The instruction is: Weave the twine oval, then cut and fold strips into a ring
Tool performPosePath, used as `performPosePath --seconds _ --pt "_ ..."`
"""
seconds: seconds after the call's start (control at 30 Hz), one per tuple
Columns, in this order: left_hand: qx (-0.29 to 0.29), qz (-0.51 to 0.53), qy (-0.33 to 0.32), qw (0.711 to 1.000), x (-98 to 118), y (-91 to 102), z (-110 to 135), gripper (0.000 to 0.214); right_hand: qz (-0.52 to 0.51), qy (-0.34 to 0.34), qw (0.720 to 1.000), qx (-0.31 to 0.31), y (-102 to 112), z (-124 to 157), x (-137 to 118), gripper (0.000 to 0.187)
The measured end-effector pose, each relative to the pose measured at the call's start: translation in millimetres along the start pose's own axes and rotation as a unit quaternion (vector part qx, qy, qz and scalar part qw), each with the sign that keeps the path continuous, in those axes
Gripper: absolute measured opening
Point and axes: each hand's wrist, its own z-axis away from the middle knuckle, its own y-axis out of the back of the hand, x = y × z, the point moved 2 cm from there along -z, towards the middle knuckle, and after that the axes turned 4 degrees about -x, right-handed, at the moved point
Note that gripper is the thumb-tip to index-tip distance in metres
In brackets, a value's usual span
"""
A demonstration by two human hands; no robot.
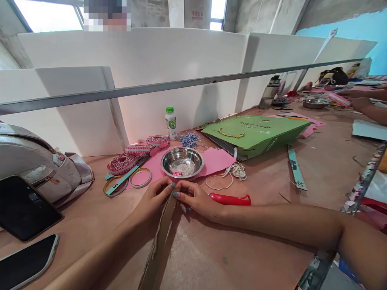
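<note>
Left hand (pixel 157 194), right hand (pixel 198 200): each grip pinches cardboard strip (pixel 162 237) at far end, likely steadying it; bowl (pixel 183 158) near, presumably for reach

Grey-blue nail polish (pixel 175 195), both hands (pixel 198 200)

brown cardboard strip (pixel 161 241), red handle (pixel 229 199), pink paper (pixel 219 160), green bag (pixel 260 135), blue-and-white cord (pixel 189 139)
</note>
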Motion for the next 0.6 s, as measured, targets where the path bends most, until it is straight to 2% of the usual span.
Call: performPosePath --seconds 0.17,0.43,0.6 --pt "-0.002 -0.017 -0.01 1.0 -3.0 0.6 1.5 0.029 0.003 -0.01 1.0 0.001 -0.2 0.7 -1.2 0.04" --pt "-0.008 -0.155 -0.086 0.984 -11.9 13.0 -2.9 0.027 -0.002 -0.011 1.0 -0.009 -0.7 2.0 -2.5 0.035" --pt "-0.001 -0.164 -0.106 0.981 -12.6 12.4 -0.9 0.027 0.0 -0.01 1.0 -0.011 -1.3 2.9 -4.6 0.037"
